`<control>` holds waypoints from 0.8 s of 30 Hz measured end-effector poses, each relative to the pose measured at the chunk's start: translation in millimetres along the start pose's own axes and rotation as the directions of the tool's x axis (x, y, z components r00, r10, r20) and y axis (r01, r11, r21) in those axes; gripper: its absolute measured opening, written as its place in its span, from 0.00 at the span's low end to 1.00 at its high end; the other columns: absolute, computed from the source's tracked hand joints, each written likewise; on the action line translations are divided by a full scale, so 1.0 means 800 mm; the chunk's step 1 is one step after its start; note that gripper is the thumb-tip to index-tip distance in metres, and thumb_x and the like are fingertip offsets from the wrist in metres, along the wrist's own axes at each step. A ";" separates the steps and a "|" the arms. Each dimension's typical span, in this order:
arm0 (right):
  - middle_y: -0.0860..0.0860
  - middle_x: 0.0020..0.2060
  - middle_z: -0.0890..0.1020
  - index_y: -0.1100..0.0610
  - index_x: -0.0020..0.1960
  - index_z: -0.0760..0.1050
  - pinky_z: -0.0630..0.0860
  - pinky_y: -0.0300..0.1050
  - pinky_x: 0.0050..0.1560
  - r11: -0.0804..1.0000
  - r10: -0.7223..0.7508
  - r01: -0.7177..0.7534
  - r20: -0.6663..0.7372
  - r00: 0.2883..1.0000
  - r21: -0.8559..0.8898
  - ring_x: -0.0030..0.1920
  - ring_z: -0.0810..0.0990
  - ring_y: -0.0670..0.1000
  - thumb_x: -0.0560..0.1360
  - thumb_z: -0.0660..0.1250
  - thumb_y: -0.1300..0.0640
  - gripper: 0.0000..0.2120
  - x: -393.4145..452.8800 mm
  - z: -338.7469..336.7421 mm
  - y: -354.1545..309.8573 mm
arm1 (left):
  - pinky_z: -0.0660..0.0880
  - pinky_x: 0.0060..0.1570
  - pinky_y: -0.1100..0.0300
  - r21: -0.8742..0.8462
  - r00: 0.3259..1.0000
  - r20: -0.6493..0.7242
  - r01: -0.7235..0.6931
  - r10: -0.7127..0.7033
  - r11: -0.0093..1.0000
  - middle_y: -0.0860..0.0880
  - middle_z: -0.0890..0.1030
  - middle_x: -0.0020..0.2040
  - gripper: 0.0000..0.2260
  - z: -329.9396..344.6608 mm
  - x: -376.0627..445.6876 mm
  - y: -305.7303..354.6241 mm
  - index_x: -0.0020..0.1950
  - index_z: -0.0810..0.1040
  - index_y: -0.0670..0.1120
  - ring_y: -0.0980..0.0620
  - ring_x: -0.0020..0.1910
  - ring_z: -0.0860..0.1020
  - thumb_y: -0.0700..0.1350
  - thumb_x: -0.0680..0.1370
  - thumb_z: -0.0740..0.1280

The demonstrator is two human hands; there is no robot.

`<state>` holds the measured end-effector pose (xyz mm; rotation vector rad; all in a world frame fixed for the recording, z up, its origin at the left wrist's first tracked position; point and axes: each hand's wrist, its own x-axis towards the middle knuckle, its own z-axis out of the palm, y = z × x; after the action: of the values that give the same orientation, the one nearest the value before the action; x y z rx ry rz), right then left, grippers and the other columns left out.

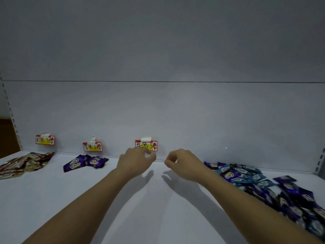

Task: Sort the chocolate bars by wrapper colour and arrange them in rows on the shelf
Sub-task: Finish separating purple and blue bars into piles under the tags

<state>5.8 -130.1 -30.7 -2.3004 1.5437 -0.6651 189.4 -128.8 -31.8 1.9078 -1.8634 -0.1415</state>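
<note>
While both of my arms reach across the white shelf (pixel 158 217) toward its back wall, neither hand carries a bar that I can make out. My left hand (pixel 135 162) hangs just under the third price label (pixel 146 145), its fingers loosely curled with the thumb tip close to the forefinger; nothing shows between them. My right hand (pixel 182 163) sits just beside it, fingers curled inward and thumb drawn near the fingertips in a narrow pinch. A tiny pale-red speck shows at its far edge, too small for me to tell whether it is held.

Chocolate lies well apart from both hands. To the left, a heap of red-and-gold bars (pixel 24 164) spreads below the first label (pixel 45 140), and a small cluster of purple bars (pixel 86 162) lies below the second label (pixel 92 146), near my left hand but not touching it. To the right, the mixed pile of blue and purple bars (pixel 263 185) runs from the back wall along the shelf toward the front edge, close beside my right forearm.
</note>
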 end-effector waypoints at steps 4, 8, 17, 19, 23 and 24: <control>0.49 0.48 0.83 0.53 0.51 0.81 0.78 0.49 0.50 0.995 0.088 -0.093 -0.117 0.989 -0.033 0.46 0.80 0.50 0.78 0.61 0.55 0.10 -0.023 -0.042 0.065 | 0.73 0.55 0.59 -0.239 0.997 0.040 -0.056 0.067 0.969 0.54 0.79 0.60 0.14 0.047 0.001 0.063 0.62 0.78 0.53 0.55 0.54 0.76 0.52 0.79 0.62; 0.52 0.51 0.83 0.55 0.56 0.80 0.76 0.45 0.51 0.979 0.179 -0.200 -0.281 0.943 -0.047 0.49 0.80 0.52 0.80 0.61 0.59 0.10 -0.030 -0.053 0.117 | 0.71 0.53 0.64 -0.364 0.995 0.046 -0.067 0.090 0.929 0.51 0.79 0.61 0.14 0.099 0.008 0.117 0.63 0.78 0.50 0.54 0.54 0.76 0.41 0.80 0.61; 0.56 0.46 0.81 0.58 0.53 0.78 0.77 0.51 0.47 0.939 0.180 -0.215 -0.149 0.972 -0.268 0.45 0.78 0.57 0.78 0.60 0.63 0.09 -0.021 -0.033 0.159 | 0.65 0.58 0.68 -0.258 0.933 0.185 -0.256 0.308 0.932 0.50 0.78 0.64 0.16 0.133 0.017 0.123 0.64 0.78 0.47 0.53 0.62 0.74 0.37 0.81 0.58; 0.57 0.48 0.80 0.60 0.53 0.79 0.77 0.51 0.48 0.935 0.157 -0.188 -0.124 0.980 -0.302 0.48 0.78 0.58 0.76 0.61 0.65 0.09 -0.020 -0.034 0.160 | 0.65 0.56 0.67 -0.232 0.915 0.231 -0.279 0.332 0.932 0.50 0.77 0.63 0.14 0.125 0.017 0.121 0.65 0.78 0.48 0.54 0.59 0.74 0.41 0.81 0.60; 0.58 0.56 0.73 0.62 0.59 0.77 0.73 0.50 0.54 0.898 0.140 -0.144 -0.041 0.989 -0.416 0.57 0.72 0.59 0.77 0.62 0.64 0.12 -0.021 -0.034 0.157 | 0.66 0.54 0.65 -0.122 0.891 0.295 -0.323 0.345 0.938 0.49 0.75 0.62 0.14 0.117 0.014 0.124 0.66 0.77 0.48 0.51 0.59 0.73 0.44 0.81 0.61; 0.58 0.57 0.73 0.61 0.60 0.77 0.72 0.49 0.55 0.893 0.144 -0.145 -0.036 0.989 -0.426 0.58 0.70 0.58 0.78 0.62 0.64 0.12 -0.021 -0.033 0.156 | 0.67 0.54 0.64 -0.099 0.892 0.297 -0.325 0.339 0.941 0.48 0.75 0.62 0.14 0.116 0.013 0.124 0.66 0.77 0.48 0.50 0.59 0.73 0.44 0.81 0.62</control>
<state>-111.8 -161.7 -71.5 -2.4418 2.0066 -0.3108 62.8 -159.6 -72.1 1.5730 -2.3443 -0.3894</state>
